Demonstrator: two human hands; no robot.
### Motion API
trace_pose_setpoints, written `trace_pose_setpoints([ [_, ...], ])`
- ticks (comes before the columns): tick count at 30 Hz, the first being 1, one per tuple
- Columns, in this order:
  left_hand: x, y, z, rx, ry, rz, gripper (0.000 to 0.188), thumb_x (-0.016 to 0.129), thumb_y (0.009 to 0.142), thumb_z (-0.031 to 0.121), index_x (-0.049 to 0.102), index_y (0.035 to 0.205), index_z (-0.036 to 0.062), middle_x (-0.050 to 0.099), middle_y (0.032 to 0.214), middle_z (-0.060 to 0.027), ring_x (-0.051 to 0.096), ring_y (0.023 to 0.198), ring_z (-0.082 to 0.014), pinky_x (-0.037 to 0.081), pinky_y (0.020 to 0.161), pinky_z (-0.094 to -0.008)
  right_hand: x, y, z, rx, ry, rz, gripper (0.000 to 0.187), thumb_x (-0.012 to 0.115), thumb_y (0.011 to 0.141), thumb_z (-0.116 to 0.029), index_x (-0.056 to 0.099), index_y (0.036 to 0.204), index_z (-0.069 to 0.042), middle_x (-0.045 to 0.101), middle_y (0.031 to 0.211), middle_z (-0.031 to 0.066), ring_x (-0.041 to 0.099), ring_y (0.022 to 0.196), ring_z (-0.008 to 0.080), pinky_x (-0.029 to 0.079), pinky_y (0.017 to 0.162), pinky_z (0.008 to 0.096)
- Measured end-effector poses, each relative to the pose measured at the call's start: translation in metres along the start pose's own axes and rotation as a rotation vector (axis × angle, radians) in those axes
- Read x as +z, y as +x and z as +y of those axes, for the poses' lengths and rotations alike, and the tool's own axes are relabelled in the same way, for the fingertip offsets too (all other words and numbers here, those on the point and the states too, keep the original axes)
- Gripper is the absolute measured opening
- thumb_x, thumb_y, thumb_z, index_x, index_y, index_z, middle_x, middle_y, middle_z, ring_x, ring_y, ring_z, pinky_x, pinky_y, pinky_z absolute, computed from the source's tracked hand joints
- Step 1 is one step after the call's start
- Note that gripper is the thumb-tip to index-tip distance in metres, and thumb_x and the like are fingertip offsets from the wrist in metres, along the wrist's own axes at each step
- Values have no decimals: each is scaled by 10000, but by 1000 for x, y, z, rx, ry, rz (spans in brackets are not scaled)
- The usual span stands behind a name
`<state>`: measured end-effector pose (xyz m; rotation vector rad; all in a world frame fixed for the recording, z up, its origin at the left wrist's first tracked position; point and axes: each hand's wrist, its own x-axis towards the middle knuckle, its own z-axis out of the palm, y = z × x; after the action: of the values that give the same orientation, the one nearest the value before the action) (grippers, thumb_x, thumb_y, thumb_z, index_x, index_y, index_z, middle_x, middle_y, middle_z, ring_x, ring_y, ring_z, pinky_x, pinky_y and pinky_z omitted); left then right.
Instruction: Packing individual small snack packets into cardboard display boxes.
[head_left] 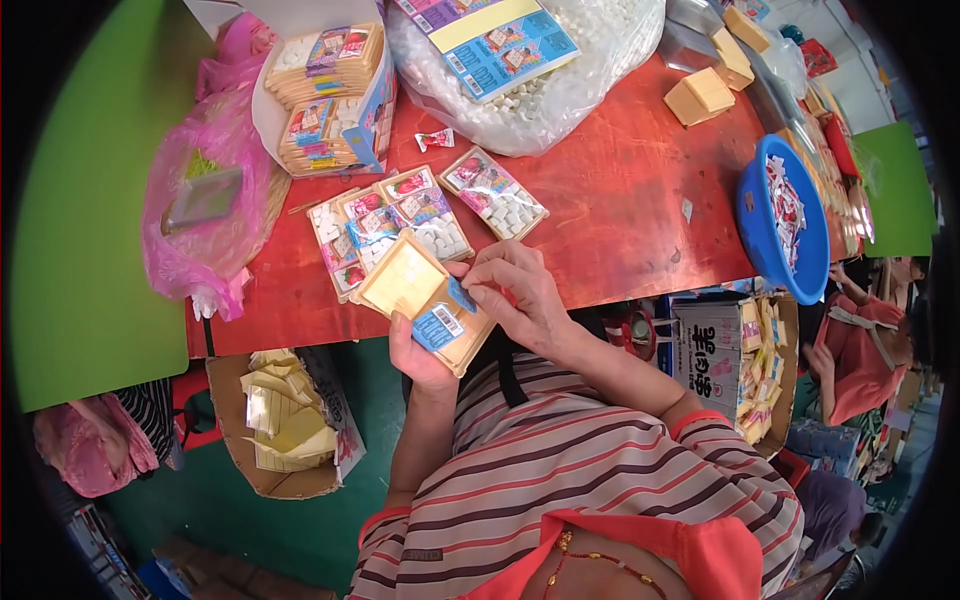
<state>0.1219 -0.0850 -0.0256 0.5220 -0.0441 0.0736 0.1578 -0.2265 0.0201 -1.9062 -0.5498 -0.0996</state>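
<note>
My left hand (425, 358) grips a shallow tan tray (403, 278) from its lower left side, tilted above the table's front edge. Across the tray lies a blue printed card (437, 328) with a barcode. The fingers of my right hand (522, 297) are bent and pressed together at the card's upper right end; the fingertips partly cover it. Just beyond, a group of filled packs (440, 232) lies overlapping, with white pieces and pink and blue cards under clear film. Another filled pack (495, 195) rests apart, to their right. A small red and white sachet (434, 139) lies behind them.
A carton (375, 130) of stacked packs and a pink plastic bag (165, 245) stand back left. Behind is a clear bag of white pieces (600, 75); a blue basin (750, 215) of sachets sits right. Below are boxes (235, 440) of tan trays. Other people work right.
</note>
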Motion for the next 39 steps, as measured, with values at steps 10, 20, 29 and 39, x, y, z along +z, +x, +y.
trace_pose_setpoints([
  [10, 7, -1, -3, 94, 43, 73, 784, 420, 904, 578, 371, 1374, -48, 525, 1272, -214, 557, 1113, -304, 460, 939, -409, 9, -2, -9, -324, -389, 50, 241, 702, 719, -93, 684, 959, -102, 577, 997, 33, 533, 946, 196, 342, 850, 385],
  [20, -6, 0, -1, 94, 10, -6, 743, 427, 917, 557, 347, 1405, 3, 518, 1226, -195, 551, 1065, -305, 457, 922, -420, 11, -7, -3, -245, -174, 15, 235, 678, 781, -67, 674, 1015, -75, 596, 1029, 65, 547, 963, 224, 356, 885, 377],
  [29, -2, 0, 2, 77, 63, 26, 788, 453, 885, 599, 391, 1344, -39, 534, 1196, -172, 534, 1107, -268, 433, 953, -382, 14, -3, -10, -225, -277, 23, 267, 671, 793, -75, 682, 1060, -95, 577, 1055, 69, 541, 988, 221, 355, 869, 389],
  [39, -6, 2, 1, 46, 46, 82, 785, 439, 892, 595, 398, 1344, -45, 531, 1213, -174, 547, 1096, -282, 450, 939, -392, 8, 0, 0, -306, -292, -104, 269, 666, 797, -96, 688, 1064, -122, 562, 1087, 70, 515, 1028, 232, 352, 878, 395],
])
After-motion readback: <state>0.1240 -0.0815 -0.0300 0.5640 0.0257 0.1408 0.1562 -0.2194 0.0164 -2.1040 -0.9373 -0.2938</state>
